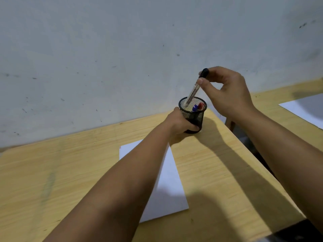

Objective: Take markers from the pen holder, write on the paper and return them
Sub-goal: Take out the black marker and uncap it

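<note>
Black-capped marker (194, 89) pinched, right hand (227, 91) (tilted).

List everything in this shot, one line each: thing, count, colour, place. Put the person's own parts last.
pen holder: one, black mesh, standing on the near table towards its far edge.
black-capped marker: one, white barrel, tilted, lower end inside the pen holder.
blue-capped marker: one, inside the pen holder.
red-capped marker: one, inside the pen holder, beside the blue one.
paper: one sheet, white, flat on the near table, partly under the left forearm.
second sheet: one, white, on the other table at right.
tables: two, light wood, against a grey wall.
left hand: grip around the pen holder's side.
right hand: grip pinching the black-capped marker near its cap.
</note>
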